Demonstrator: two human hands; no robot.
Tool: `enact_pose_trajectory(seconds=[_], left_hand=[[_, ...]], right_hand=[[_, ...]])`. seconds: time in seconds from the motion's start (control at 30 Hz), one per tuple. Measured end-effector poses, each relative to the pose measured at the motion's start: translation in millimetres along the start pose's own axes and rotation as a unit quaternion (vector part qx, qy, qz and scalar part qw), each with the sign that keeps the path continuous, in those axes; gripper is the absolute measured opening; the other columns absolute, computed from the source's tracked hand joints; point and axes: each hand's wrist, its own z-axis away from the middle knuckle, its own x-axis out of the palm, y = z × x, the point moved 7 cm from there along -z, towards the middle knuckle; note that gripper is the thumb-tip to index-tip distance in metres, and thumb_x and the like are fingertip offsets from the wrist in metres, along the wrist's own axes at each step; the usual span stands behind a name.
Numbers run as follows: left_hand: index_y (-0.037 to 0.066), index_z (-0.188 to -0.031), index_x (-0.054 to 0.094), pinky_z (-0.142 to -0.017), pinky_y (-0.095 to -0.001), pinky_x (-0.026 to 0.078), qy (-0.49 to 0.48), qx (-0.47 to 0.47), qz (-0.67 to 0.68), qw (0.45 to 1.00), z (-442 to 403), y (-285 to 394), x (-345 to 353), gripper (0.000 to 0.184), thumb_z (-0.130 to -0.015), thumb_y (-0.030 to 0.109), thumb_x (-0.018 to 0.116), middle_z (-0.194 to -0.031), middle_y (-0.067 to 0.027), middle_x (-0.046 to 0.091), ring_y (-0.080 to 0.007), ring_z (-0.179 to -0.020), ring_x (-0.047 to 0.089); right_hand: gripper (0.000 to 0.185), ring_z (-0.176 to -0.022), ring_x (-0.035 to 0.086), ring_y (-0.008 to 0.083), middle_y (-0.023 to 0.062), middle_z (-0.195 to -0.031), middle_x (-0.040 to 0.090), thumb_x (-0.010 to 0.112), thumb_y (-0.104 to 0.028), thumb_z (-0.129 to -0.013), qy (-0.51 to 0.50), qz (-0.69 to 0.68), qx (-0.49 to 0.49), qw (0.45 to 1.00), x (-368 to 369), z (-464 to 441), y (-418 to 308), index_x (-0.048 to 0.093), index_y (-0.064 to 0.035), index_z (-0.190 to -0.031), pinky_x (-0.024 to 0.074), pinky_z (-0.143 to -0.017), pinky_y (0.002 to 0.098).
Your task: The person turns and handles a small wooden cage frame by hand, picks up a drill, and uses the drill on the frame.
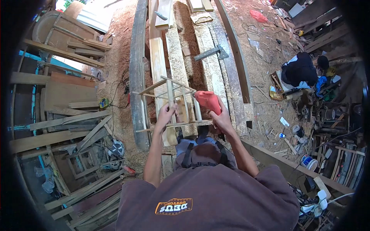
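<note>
My left hand (167, 114) is closed around a slat of a small wooden frame (170, 89) with thin bars across it. The frame rests over the bench planks in front of me. My right hand (222, 120) grips a red power drill (208, 101) by its handle. The drill's front end points left and meets the frame's upper right corner, or comes very close to it; the bit itself is too small to make out. Beyond the drill, a hatchet (211, 52) lies on a plank strewn with wood shavings.
Long planks (137, 61) form the bench. A dark-handled tool (160, 15) lies on a board at the far end. Stacked timber (73, 86) lines the left side. On the right, a person (301, 69) crouches on the shavings-covered floor near a white bucket (308, 162).
</note>
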Motion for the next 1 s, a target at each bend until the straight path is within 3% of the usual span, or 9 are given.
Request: enact_pose_trajectory(seconds=[0.2, 0.23, 0.27, 0.4, 0.43, 0.6, 0.77, 0.87, 1.0], left_hand=[[0.001, -0.144, 0.047, -0.061, -0.0287, 0.052, 0.018, 0.010, 0.098, 0.995, 24.0, 8.7, 3.9, 0.049, -0.105, 0.030, 0.058, -0.077, -0.0041, 0.062, -0.0134, -0.065, 0.063], [0.001, -0.147, 0.043, -0.062, -0.0287, 0.053, 0.013, 0.010, 0.105, 0.994, 28.8, 10.8, 8.8, 0.053, -0.105, 0.030, 0.058, -0.078, -0.0047, 0.063, -0.0136, -0.067, 0.064], [0.002, -0.151, 0.040, -0.063, -0.0288, 0.053, 0.008, 0.011, 0.113, 0.993, 33.5, 13.5, 13.0, 0.057, -0.105, 0.031, 0.058, -0.079, -0.0052, 0.064, -0.0138, -0.068, 0.065], [0.003, -0.150, 0.041, -0.074, -0.0296, 0.056, -0.063, -0.043, 0.060, 0.995, 55.7, 47.0, 28.2, 0.054, -0.105, 0.027, 0.059, -0.090, -0.0075, 0.069, -0.0161, -0.085, 0.069], [0.004, -0.144, 0.046, -0.076, -0.0305, 0.056, -0.040, -0.080, 0.074, 0.993, 60.1, 51.7, 30.3, 0.045, -0.105, 0.023, 0.057, -0.092, -0.0062, 0.067, -0.0163, -0.087, 0.069], [0.006, -0.130, 0.050, -0.069, -0.0265, 0.056, 0.068, -0.007, 0.077, 0.995, 35.4, 24.6, 26.0, 0.026, -0.108, 0.021, 0.050, -0.092, -0.0037, 0.063, -0.0118, -0.082, 0.067], [0.005, -0.130, 0.049, -0.067, -0.0277, 0.054, 0.098, 0.054, 0.105, 0.988, 9.8, -1.2, 50.8, 0.026, -0.109, 0.019, 0.049, -0.090, -0.0019, 0.057, -0.0112, -0.074, 0.061], [0.004, -0.120, 0.052, -0.070, -0.0277, 0.054, 0.108, 0.067, 0.038, 0.991, -2.6, -27.9, 58.1, 0.020, -0.109, 0.020, 0.049, -0.090, -0.0022, 0.056, -0.0111, -0.075, 0.061], [0.003, -0.112, 0.054, -0.074, -0.0299, 0.056, 0.123, 0.056, 0.049, 0.990, 2.6, -26.9, 62.1, 0.018, -0.108, 0.020, 0.051, -0.090, -0.0026, 0.056, -0.0112, -0.077, 0.060]], right_hand=[[0.084, -0.092, 0.072, 0.0322, 0.0262, -0.115, 0.069, 0.062, -0.009, -0.078, 0.027, 0.183, -0.123, 0.975, -1.9, 2.5, -5.1, 0.035, -0.0114, -0.157, 0.0567, -0.082, 0.0384], [0.084, -0.109, 0.069, 0.0390, 0.0297, -0.124, 0.066, 0.064, -0.010, -0.078, 0.030, 0.152, -0.101, 0.983, -1.3, 7.1, -7.1, 0.035, -0.0108, -0.157, 0.0532, -0.094, 0.0407], [0.084, -0.108, 0.069, 0.0373, 0.0288, -0.123, 0.066, 0.064, -0.010, -0.078, 0.051, 0.142, -0.114, 0.982, -1.1, 9.2, -5.6, 0.035, -0.0110, -0.157, 0.0535, -0.093, 0.0400], [0.084, -0.101, 0.070, 0.0269, 0.0242, -0.119, 0.069, 0.065, -0.010, -0.078, 0.092, 0.079, -0.126, 0.985, -4.4, 15.1, -5.3, 0.036, -0.0120, -0.158, 0.0541, -0.087, 0.0354], [0.084, -0.099, 0.070, 0.0253, 0.0234, -0.117, 0.070, 0.065, -0.010, -0.079, 0.095, 0.078, -0.132, 0.984, -8.4, 14.1, -4.4, 0.036, -0.0123, -0.158, 0.0543, -0.086, 0.0351], [0.083, -0.078, 0.069, 0.0285, 0.0240, -0.094, 0.070, 0.066, -0.012, -0.079, 0.125, 0.169, -0.152, 0.966, -28.5, 17.1, -15.6, 0.038, -0.0177, -0.157, 0.0535, -0.072, 0.0387], [0.081, -0.081, 0.070, 0.0415, 0.0260, -0.094, 0.070, 0.068, -0.018, -0.078, 0.144, 0.188, -0.159, 0.958, -44.7, 15.8, -2.4, 0.041, -0.0216, -0.155, 0.0532, -0.073, 0.0494], [0.080, -0.079, 0.070, 0.0413, 0.0260, -0.094, 0.070, 0.069, -0.021, -0.078, 0.168, 0.214, -0.176, 0.946, -52.7, 5.5, 9.7, 0.044, -0.0223, -0.153, 0.0539, -0.073, 0.0485], [0.076, -0.095, 0.070, 0.0382, 0.0224, -0.109, 0.070, 0.070, -0.023, -0.080, 0.146, 0.295, -0.148, 0.932, -64.2, -28.8, 42.4, 0.047, -0.0231, -0.152, 0.0556, -0.078, 0.0448]])
